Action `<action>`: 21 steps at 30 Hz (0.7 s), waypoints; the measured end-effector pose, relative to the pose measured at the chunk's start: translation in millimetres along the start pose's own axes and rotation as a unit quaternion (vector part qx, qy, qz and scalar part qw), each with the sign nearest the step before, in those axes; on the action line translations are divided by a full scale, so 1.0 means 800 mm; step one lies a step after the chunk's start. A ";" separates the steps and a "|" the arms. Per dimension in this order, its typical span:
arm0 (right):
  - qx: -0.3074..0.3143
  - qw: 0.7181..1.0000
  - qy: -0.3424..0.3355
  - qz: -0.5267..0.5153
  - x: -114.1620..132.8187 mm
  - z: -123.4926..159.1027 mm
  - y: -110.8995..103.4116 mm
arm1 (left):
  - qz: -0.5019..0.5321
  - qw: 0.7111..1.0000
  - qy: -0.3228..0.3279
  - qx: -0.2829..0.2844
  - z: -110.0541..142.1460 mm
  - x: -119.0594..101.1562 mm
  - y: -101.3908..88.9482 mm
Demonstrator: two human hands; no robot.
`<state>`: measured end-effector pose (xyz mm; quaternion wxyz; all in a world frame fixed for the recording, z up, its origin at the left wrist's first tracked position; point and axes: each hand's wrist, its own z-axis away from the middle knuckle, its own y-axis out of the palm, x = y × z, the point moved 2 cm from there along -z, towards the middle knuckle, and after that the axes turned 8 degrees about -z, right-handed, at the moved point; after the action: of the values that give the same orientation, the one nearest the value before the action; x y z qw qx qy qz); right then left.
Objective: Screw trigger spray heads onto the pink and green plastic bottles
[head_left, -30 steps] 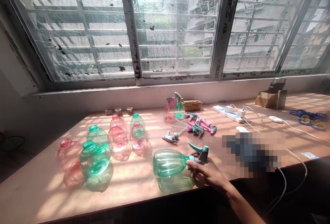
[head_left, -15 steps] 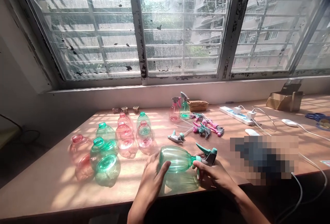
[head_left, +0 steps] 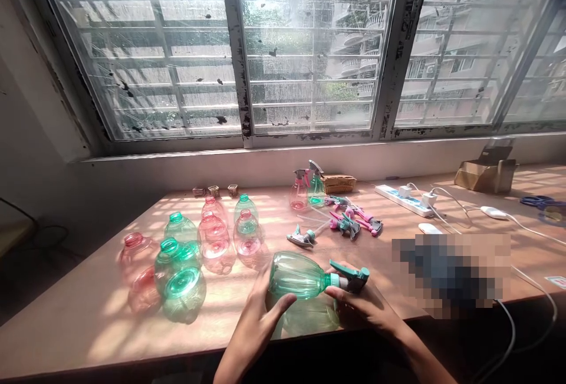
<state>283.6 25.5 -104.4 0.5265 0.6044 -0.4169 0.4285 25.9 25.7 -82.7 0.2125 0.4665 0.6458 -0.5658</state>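
Above the front edge of the wooden tabletop (head_left: 84, 331), a translucent green plastic spray bottle (head_left: 297, 276) is held sideways, its green-and-grey trigger head (head_left: 357, 279) toward the right. The left hand (head_left: 255, 320) curves half-open around its base; the right hand (head_left: 363, 305) closes at its collar, fingers partly hidden. Behind lie loose pink, green and grey trigger heads (head_left: 348, 226); open-necked pink and green bottles (head_left: 181, 275) stand farther left.

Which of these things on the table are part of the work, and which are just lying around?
Likely part of it:
- green bottle and spray head in the hands
- open bottles
- loose spray heads
- two bottles with heads on

Apparently just there:
- power strip
- cardboard box
- white plugs
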 end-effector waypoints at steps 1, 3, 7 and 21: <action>-0.001 1.000 0.001 0.005 0.000 0.000 0.001 | -0.009 1.000 0.007 -0.006 -0.001 0.000 0.000; -0.011 1.000 0.008 0.013 -0.004 -0.003 0.000 | -0.020 1.000 0.010 -0.010 -0.003 0.003 0.002; -0.019 0.999 0.023 -0.018 -0.016 -0.013 -0.005 | -0.002 1.000 0.007 0.012 -0.003 0.010 0.008; 0.004 0.999 0.025 -0.048 -0.013 -0.014 -0.006 | -0.032 0.999 -0.004 0.004 -0.002 0.007 0.005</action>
<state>284.2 37.5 -114.9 0.5544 0.6147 -0.3724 0.4197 26.5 29.0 -89.1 0.1955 0.4442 0.6574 -0.5765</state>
